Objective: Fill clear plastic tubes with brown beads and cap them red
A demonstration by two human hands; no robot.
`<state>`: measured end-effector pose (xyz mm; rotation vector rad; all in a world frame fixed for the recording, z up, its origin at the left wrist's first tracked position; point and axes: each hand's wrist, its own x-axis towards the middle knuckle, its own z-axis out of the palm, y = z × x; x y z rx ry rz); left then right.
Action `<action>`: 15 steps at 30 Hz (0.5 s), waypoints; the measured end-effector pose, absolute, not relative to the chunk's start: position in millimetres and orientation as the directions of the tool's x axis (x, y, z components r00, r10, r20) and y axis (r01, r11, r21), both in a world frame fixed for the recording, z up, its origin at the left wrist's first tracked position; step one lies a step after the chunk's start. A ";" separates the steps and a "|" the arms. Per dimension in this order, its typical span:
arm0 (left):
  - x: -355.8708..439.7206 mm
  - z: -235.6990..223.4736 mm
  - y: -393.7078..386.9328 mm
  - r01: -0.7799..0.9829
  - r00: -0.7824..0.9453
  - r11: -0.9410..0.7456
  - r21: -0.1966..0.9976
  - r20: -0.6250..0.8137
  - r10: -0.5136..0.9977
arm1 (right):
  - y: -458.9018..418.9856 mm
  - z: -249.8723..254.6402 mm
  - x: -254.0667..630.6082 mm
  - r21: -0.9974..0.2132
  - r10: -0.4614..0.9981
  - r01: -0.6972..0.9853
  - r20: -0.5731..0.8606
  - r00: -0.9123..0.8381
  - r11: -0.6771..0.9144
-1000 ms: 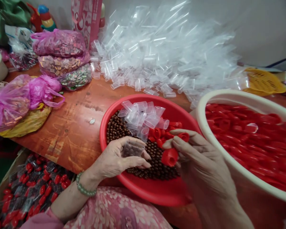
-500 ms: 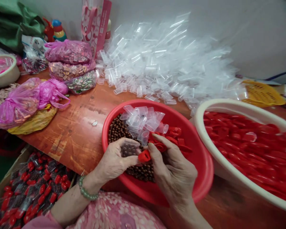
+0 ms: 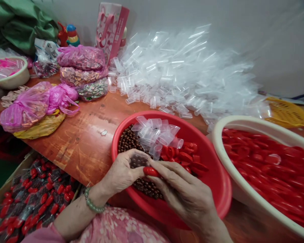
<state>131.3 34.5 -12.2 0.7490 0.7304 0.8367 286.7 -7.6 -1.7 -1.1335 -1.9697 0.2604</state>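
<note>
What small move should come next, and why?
Probably press the red cap onto the clear tube: the left hand holds the tube, brown beads inside, and the right hand holds the cap against its end, seating unclear.

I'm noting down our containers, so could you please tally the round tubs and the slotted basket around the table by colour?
Red tub: 1
Cream tubs, right and far left: 2
Yellow slotted basket: 1
Total: 4
</note>
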 end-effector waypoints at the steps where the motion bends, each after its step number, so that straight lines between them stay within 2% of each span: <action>1: 130.6 -13.3 34.2 -0.383 0.489 0.472 0.794 -0.259 0.833 | -7.2 -1.5 288.3 -0.625 0.835 0.590 0.522 -0.172 0.512; 4: 127.4 -19.2 34.3 -0.450 0.564 0.535 0.715 -0.237 0.791 | -1.6 -0.1 292.6 -0.870 0.925 0.430 0.339 0.170 0.239; 6: 124.2 -23.6 35.8 -0.503 0.635 0.604 0.619 -0.210 0.744 | 5.2 1.3 294.4 -0.950 0.928 0.285 0.216 0.303 0.129; 10: 116.5 -28.7 41.6 -0.550 0.766 0.739 0.389 -0.118 0.632 | 16.4 2.5 294.3 -0.989 0.937 0.139 0.099 0.334 0.055; 15: 112.3 -29.3 46.5 -0.544 0.812 0.784 0.300 -0.049 0.582 | 18.4 -1.8 290.8 -0.996 0.939 0.089 0.046 0.340 0.017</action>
